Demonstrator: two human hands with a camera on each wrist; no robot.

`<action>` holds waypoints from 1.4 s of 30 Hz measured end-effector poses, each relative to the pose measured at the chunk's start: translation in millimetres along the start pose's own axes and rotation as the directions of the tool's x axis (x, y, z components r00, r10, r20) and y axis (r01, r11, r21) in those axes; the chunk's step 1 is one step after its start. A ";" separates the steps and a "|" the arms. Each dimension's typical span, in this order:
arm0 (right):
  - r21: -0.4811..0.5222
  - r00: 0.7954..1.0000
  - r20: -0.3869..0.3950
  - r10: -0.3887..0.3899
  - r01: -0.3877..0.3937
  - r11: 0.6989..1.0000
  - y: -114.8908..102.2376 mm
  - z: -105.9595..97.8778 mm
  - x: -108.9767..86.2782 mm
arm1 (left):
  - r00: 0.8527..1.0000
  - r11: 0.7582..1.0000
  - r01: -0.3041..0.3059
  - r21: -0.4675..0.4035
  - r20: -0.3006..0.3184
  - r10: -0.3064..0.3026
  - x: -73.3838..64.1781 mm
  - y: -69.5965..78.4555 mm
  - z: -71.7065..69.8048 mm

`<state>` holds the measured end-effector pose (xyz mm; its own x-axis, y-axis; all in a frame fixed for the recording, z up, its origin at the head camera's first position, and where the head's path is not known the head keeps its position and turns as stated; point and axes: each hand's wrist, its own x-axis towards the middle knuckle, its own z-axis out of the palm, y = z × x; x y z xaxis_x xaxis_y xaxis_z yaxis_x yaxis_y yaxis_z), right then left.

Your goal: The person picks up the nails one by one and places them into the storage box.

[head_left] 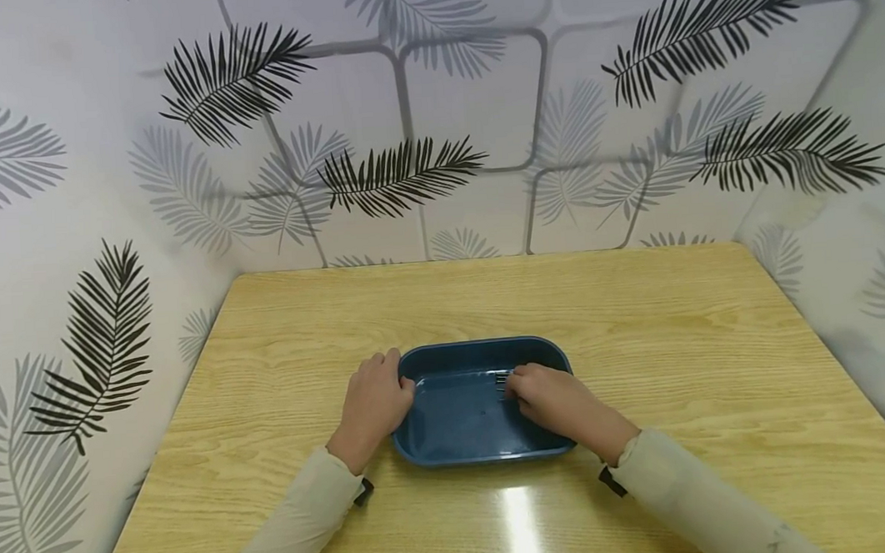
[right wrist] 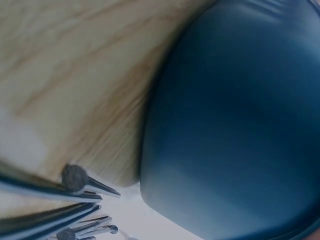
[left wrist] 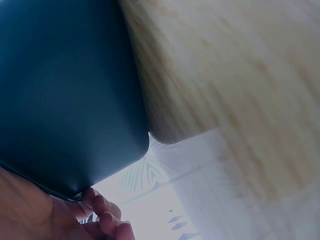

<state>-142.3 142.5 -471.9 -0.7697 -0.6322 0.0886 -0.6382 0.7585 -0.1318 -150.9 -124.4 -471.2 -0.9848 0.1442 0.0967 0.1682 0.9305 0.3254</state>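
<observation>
The left grip (head_left: 374,401) clasps the end of the blue tray (head_left: 450,426) on the desk (head_left: 686,339), probably to steady it, while the right grip (head_left: 550,396) curls inside beside some nails (head_left: 500,377), though I can't tell whether it pinches them.

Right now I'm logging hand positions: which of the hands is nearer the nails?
The right hand: it holds the nails, over the right part of the tray. The left hand is farther off, gripping the tray's left end.
</observation>
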 end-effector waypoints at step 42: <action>0.224 0.947 -0.175 0.268 -0.227 0.948 45.3 -68.6 -53.7 | 1.000 1.000 -0.004 0.006 0.005 0.004 -0.3 1.2 -0.7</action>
<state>-131.0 221.7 -414.9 -0.9032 -0.3675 0.2216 -0.4264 0.8270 -0.3664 -150.4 -123.6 -470.2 -0.9843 0.1499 0.0934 0.1722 0.9319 0.3192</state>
